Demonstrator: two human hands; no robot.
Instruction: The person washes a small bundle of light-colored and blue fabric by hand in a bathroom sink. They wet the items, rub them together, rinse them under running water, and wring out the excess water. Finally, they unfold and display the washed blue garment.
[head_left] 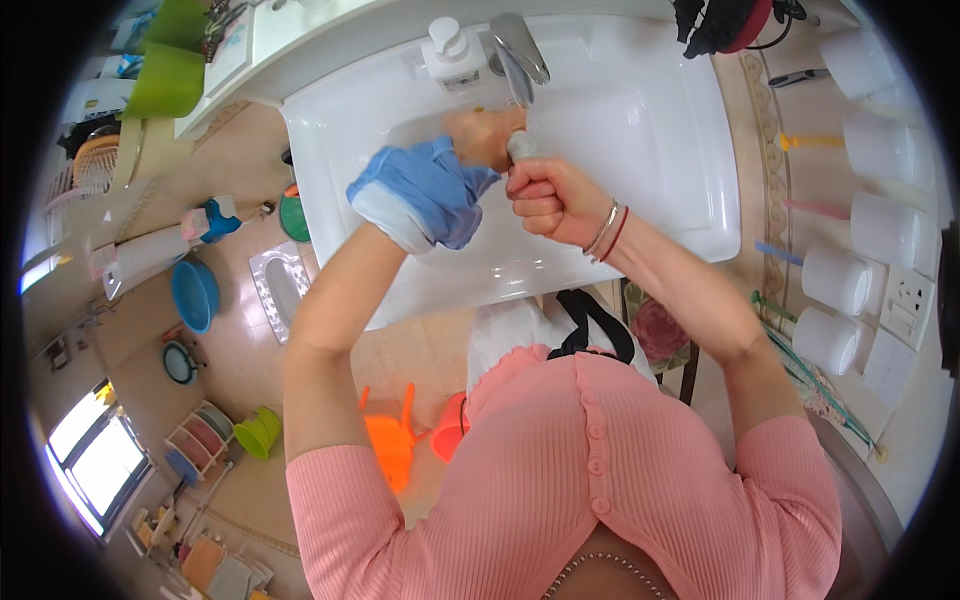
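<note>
Over the white washbasin (640, 130), my left hand (482, 137) is close to the tap and slightly blurred. Bunched around its wrist is a blue cloth (425, 190) with a pale lining. A small greyish-white twisted cloth (521, 146) shows between my hands; my left hand seems closed around its far end. Below and to the right, my right hand (550, 203) makes a fist on the near end of that cloth. Much of the cloth is hidden inside my fingers. The metal tap (520, 55) stands just beyond, next to a white pump bottle (455, 58).
White cups (885, 220) with toothbrushes line the right wall, near a socket plate (908, 300). A black and red object (735, 25) sits at the back right corner. Below left are an orange stool (390, 445), a blue basin (195, 295) and a squat toilet (282, 285).
</note>
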